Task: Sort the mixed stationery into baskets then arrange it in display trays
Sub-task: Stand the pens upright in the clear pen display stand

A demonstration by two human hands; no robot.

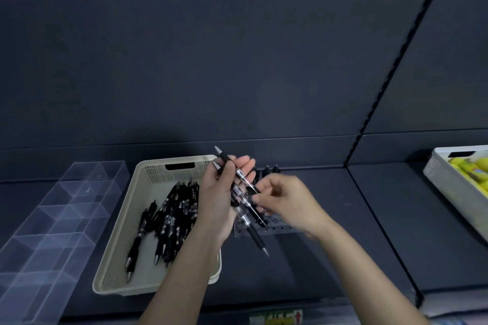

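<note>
My left grip (221,192) holds a few black pens (254,236) above the shelf (356,245), and my right grip (287,200) pinches one of them. Just left lies the cream basket (118,240) of loose pens (171,214); beyond, a holed pen stand (280,229).

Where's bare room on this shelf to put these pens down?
Bare shelf lies between the perforated pen holder and the grey basket at right, and in front of the holder, right of the cream basket. Crowded: the cream basket's pen pile and around the holder.
</note>
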